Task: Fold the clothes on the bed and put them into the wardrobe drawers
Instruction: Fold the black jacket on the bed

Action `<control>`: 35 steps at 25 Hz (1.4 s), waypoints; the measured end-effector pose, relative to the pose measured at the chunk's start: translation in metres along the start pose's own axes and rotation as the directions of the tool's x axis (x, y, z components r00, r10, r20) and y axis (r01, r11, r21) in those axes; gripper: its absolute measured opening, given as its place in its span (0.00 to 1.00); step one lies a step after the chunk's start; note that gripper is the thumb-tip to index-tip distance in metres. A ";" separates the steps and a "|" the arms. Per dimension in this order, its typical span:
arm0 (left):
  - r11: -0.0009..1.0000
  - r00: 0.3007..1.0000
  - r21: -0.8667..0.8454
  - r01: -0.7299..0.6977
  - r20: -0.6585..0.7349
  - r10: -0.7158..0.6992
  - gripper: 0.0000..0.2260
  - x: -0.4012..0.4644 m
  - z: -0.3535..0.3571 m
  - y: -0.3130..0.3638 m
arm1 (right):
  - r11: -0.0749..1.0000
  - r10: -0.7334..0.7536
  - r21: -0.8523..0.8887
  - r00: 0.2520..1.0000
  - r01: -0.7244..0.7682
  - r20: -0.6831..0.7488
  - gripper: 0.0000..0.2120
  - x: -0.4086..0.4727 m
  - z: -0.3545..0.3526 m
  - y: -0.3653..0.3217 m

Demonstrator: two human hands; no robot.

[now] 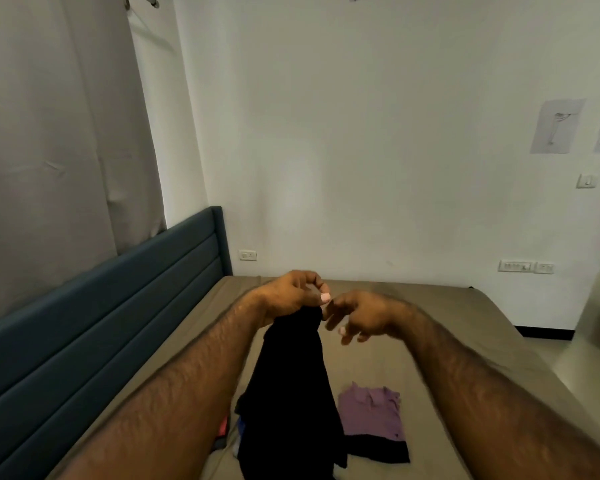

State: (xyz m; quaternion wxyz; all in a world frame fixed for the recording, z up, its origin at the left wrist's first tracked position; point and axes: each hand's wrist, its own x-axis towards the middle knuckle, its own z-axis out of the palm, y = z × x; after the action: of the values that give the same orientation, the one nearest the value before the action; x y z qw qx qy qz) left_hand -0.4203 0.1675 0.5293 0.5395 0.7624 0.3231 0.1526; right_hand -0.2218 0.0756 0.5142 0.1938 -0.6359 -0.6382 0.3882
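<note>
Above the bed (430,306), out in front of me, I've got the black garment (291,393) hanging from my left hand (291,296), fingers and thumb pinched round its top edge, the cloth bunched there and dropping in a long limp column whose lower end comes down over the small pile of clothes (231,434) on the bed. My right hand (357,318) sits just beside the left, fingers loosely spread and holding nothing, near the top edge of the cloth; whether a fingertip touches the fabric I cannot tell. On the bed, to the right of the hanging cloth, lies a folded purple top (371,414) resting on a flat dark piece (378,448). My read on the black one: light, soft, no stiffness at all, so it will sag and twist wherever it isn't held, and one pinch point leaves it roped up. I'd want the right hand on the same top edge, then the two hands drawn apart along it so the cloth opens flat. It looks smooth enough to slip, so I'd grip firmly at a hem or seam.
</note>
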 end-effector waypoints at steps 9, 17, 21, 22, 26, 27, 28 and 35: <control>0.966 0.928 0.237 -0.107 0.374 0.011 0.16 -0.034 -0.070 0.069 | 0.906 -0.418 0.061 0.908 0.418 -0.008 0.05 0.011 0.027 -0.007; 0.915 0.985 0.381 -0.133 0.157 0.078 0.11 -0.037 -0.093 0.074 | 0.853 -0.477 0.141 0.861 0.502 -0.175 0.10 0.011 0.032 -0.016; 0.809 0.897 0.587 0.024 -0.370 0.242 0.07 -0.026 -0.071 0.039 | 0.865 -0.356 0.247 0.882 0.436 -0.310 0.10 0.001 0.026 -0.022; 0.771 0.789 0.628 0.104 -0.524 0.320 0.07 -0.024 -0.053 0.029 | 0.874 -0.307 0.267 0.887 0.406 -0.343 0.10 -0.003 0.025 -0.027; 0.980 0.734 0.200 0.003 -0.666 0.133 0.18 -0.026 0.004 -0.013 | 0.858 -0.035 0.429 0.865 0.283 -0.501 0.10 -0.005 0.019 -0.035; 0.998 0.873 0.052 -0.040 -0.483 0.060 0.18 -0.029 0.014 -0.017 | 0.833 0.030 0.486 0.855 0.265 -0.518 0.10 -0.007 0.014 -0.031; 0.998 0.944 0.003 -0.059 -0.324 0.057 0.15 -0.032 0.019 -0.022 | 0.813 0.077 0.527 0.851 0.248 -0.519 0.11 -0.008 0.010 -0.029; 0.926 0.930 -0.291 -0.240 -0.341 0.134 0.05 -0.016 0.062 -0.029 | 0.827 0.027 0.520 0.908 0.214 -0.418 0.09 -0.042 0.001 -0.015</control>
State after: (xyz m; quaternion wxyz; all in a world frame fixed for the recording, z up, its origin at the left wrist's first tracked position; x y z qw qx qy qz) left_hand -0.4062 0.1181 0.4813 0.5827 0.6555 0.2999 0.3752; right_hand -0.2274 0.0369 0.5351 0.5176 -0.5858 -0.4742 0.4050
